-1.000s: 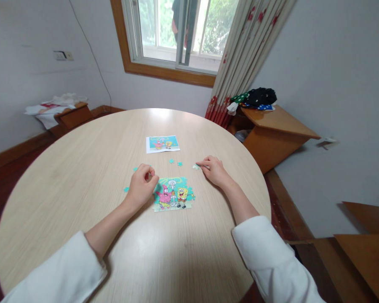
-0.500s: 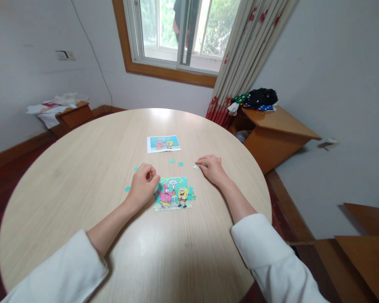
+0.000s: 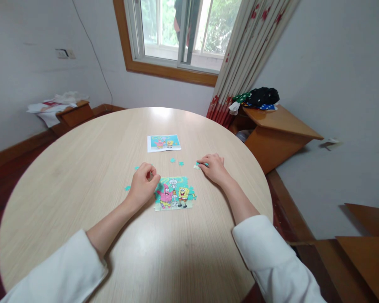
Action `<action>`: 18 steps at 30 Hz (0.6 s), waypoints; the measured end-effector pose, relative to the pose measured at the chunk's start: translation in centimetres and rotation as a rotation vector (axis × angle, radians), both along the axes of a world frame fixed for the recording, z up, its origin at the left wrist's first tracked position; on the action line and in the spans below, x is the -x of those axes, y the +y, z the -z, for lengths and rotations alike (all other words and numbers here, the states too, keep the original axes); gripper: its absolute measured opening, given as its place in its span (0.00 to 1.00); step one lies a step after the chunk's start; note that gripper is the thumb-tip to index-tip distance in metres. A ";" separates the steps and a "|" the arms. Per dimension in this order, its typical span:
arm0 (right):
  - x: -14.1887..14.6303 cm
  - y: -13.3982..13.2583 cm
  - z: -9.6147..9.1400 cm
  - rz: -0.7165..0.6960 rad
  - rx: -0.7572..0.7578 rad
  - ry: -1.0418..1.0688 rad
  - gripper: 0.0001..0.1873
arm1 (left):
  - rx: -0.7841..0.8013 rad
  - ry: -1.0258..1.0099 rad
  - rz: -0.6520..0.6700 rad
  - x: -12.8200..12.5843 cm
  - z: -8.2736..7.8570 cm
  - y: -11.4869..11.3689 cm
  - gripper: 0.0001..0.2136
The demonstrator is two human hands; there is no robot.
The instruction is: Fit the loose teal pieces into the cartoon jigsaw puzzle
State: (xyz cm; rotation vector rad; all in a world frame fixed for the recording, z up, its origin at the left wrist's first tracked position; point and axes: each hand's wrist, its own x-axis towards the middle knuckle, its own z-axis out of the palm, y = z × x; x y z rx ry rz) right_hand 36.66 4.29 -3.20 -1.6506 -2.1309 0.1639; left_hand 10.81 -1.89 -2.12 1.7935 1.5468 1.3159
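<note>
A partly assembled cartoon jigsaw puzzle (image 3: 174, 194) lies in the middle of the table, its edges uneven. My left hand (image 3: 142, 182) is curled at its upper left corner, thumb and forefinger pinched together. Whatever is in that pinch, if anything, is too small or hidden to make out. Off to the right, my right hand (image 3: 214, 167) rests low over the table with its fingertips closed on a teal puzzle piece, partly covered by the fingers. A pale puzzle piece (image 3: 196, 167) lies right beside these fingertips.
Loose teal pieces lie above the puzzle, one piece (image 3: 172, 160) near another piece (image 3: 181, 163). Left of my left hand are a piece (image 3: 127, 188) and a piece (image 3: 137, 168). Beyond sits a printed picture (image 3: 164, 143) of the same scene on the round table (image 3: 82, 168).
My right hand's fingers have shifted very slightly, and more teal shows at their tips. My left hand and the puzzle stay put. The view has moved a little.
</note>
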 end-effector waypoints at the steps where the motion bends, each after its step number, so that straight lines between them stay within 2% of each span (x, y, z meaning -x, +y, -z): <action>1: 0.1 0.0 0.0 0.026 -0.006 0.002 0.09 | -0.009 0.002 0.005 0.0 0.1 0.0 0.07; 4: 0.4 0.1 0.1 0.100 -0.033 0.002 0.07 | -0.024 0.011 0.013 0.1 0.3 0.1 0.07; 9: 1.3 -0.4 -0.4 0.158 -0.107 0.013 0.12 | 0.000 0.006 0.006 -0.1 0.1 0.1 0.07; 11: 2.3 -0.9 -0.9 0.094 -0.123 0.033 0.13 | 0.002 0.003 0.006 -0.2 0.0 0.0 0.07; 13: 3.7 -1.6 -1.3 -0.050 -0.119 0.023 0.15 | -0.001 0.000 0.009 -0.2 0.0 0.0 0.07; 15: 5.0 -2.2 -1.5 -0.192 -0.076 -0.023 0.16 | -0.005 -0.002 0.011 -0.1 0.1 0.1 0.07; 18: 5.9 -2.6 -1.6 -0.282 0.015 -0.092 0.16 | -0.017 -0.001 0.013 0.0 0.3 0.1 0.06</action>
